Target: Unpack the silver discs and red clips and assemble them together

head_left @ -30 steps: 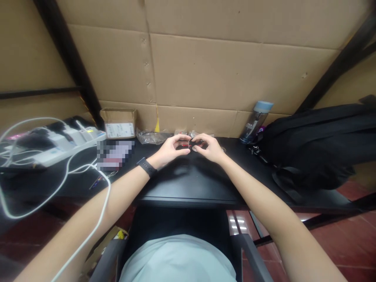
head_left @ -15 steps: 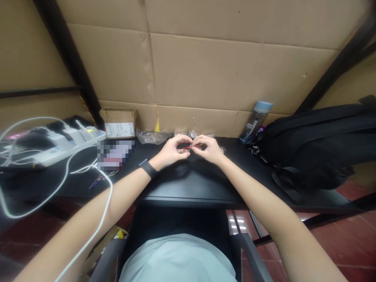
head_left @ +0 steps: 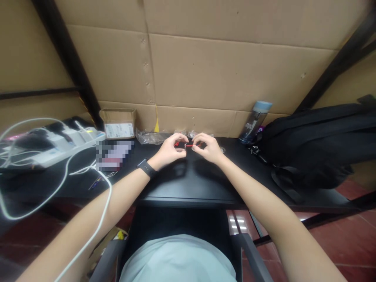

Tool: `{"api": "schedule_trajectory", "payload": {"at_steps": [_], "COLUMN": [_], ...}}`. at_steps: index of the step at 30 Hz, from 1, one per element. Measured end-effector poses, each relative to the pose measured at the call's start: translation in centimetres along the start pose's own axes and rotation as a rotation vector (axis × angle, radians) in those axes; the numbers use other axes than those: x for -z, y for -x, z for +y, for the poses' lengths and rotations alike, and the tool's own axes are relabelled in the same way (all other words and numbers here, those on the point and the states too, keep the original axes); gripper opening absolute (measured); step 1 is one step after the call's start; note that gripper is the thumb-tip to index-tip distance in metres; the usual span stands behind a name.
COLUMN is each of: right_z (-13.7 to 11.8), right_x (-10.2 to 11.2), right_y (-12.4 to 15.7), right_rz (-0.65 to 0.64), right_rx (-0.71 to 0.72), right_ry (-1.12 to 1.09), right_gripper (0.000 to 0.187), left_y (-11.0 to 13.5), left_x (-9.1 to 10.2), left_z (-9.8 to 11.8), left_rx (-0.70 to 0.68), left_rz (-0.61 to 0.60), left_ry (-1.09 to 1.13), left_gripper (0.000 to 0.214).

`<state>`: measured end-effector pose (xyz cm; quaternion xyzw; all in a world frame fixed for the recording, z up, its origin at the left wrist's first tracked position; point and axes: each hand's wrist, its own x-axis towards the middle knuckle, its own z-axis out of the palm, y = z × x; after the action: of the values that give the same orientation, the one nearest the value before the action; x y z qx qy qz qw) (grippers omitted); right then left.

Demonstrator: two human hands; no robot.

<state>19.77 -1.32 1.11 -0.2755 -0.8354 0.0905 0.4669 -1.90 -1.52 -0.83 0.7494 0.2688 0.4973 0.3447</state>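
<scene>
Above the black table (head_left: 188, 184) my two hands work a little apart, with a thin red cord (head_left: 189, 145) stretched between them. My left hand (head_left: 169, 150) pinches a small pale piece (head_left: 185, 146), too small to identify, between thumb and fingertips. More red shows inside the curl of its fingers. Thumb and forefinger of my right hand (head_left: 210, 149) are closed on the cord's right part. A black wristband (head_left: 147, 168) is on my left wrist. Clear plastic bags (head_left: 151, 137) lie behind the hands.
At left are a power strip (head_left: 70, 149) with white cables, a small cardboard box (head_left: 119, 123), a blurred-out item (head_left: 114, 156) and keys (head_left: 100, 180). A bottle (head_left: 255, 122) and a black backpack (head_left: 320, 145) stand at right. A cardboard wall (head_left: 202, 70) closes the back.
My hands have moved slightly apart, the left one shifting left. A straight stretch of red cord now shows between them, where the fingertips almost met before.
</scene>
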Motion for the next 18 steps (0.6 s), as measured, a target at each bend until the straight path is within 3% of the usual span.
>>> {"api": "schedule_trajectory", "payload": {"at_steps": [7,14,18], "right_z": [0.0,3.0,5.1], "right_x": [0.6,3.8,5.1], "right_y": [-0.2,0.0,0.5], "right_rz": [0.031,0.123,0.120], "right_rx": [-0.055,-0.397,-0.476], "right_ry": [0.038,0.230,0.345], "right_gripper": [0.002,0.006,0.003], "left_y": [0.0,0.1,-0.1], "left_x": [0.1,0.8,1.5], "left_z": [-0.4,-0.7,-0.6], "left_rx": [0.034,0.048,-0.029], "left_rz": [-0.044,-0.042,-0.009], "left_ry": [-0.010,-0.289,-0.386], "left_gripper": [0.038,0.035,0.028]}}
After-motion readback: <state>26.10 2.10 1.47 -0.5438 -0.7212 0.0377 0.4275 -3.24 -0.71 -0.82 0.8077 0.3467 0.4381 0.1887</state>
